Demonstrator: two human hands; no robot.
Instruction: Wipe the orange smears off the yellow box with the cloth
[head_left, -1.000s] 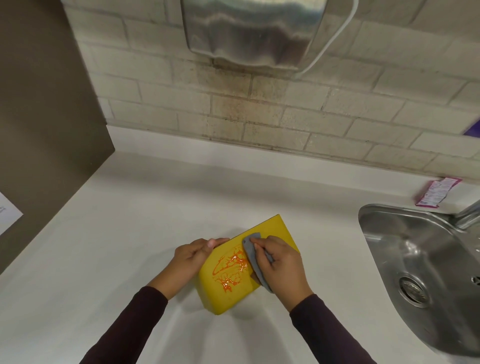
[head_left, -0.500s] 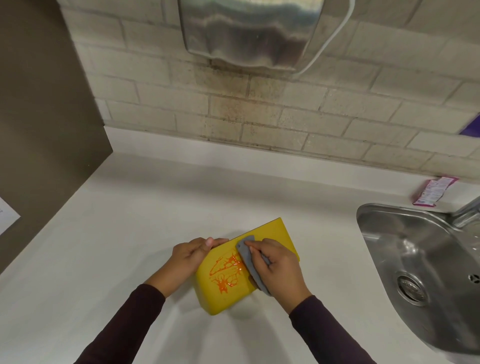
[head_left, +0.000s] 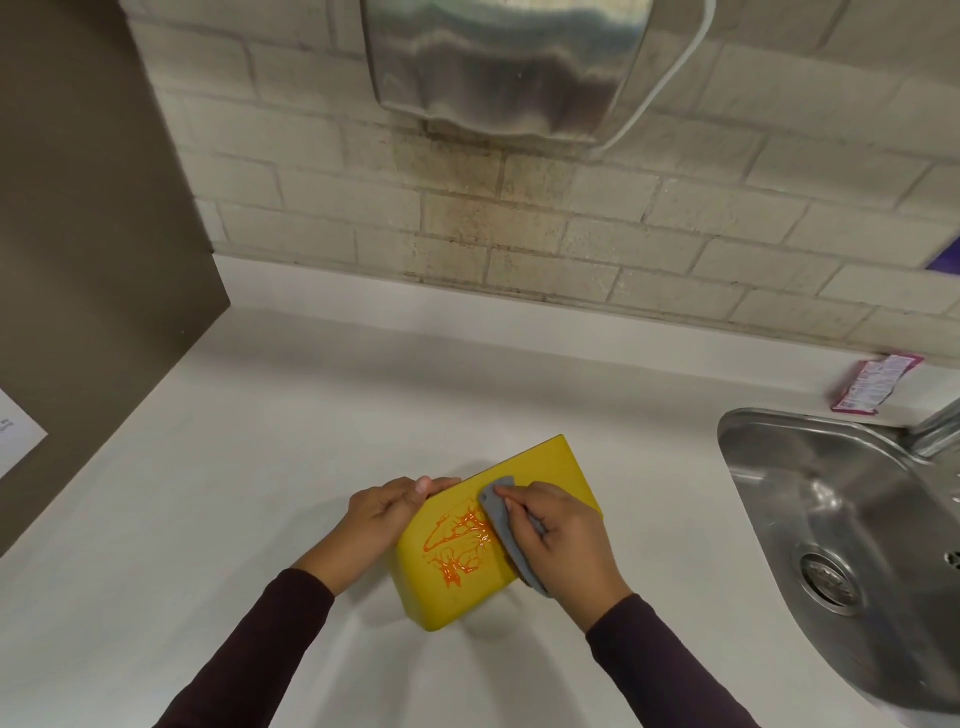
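Pressing cloth (head_left: 503, 525) under right hand (head_left: 563, 545), beside smears (head_left: 457, 545).

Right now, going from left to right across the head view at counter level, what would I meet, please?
Brown panel → left hand → orange smears → right hand → sink.

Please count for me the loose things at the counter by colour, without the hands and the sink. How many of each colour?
Yellow: 1, the box
Grey: 1, the cloth
Pink: 1, the packet
Total: 3
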